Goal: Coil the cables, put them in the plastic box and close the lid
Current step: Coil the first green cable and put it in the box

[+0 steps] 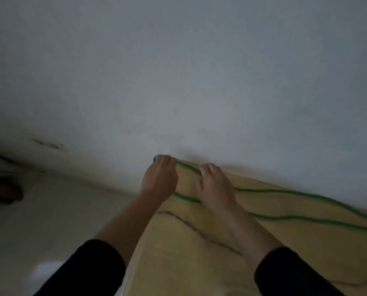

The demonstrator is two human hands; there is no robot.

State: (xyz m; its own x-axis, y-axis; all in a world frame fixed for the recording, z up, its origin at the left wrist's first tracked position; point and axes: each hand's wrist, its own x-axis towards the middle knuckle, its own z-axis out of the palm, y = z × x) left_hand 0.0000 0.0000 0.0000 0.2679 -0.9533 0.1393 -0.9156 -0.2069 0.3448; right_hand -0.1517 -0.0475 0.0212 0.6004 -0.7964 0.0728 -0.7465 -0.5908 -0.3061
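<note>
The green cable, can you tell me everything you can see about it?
The green cable is thin, bendy and looks like plastic. It is doubled over: two strands run side by side across the yellowish table from the right edge of the picture and meet in a bend at the far corner. The left hand pinches that bend, and the right hand presses on the strands beside it. Its ends are out of view.

We see a yellowish tabletop (199, 263) with a dark, vein-like line across it; a green cable (285, 217) lies on it in two long strands.
</note>
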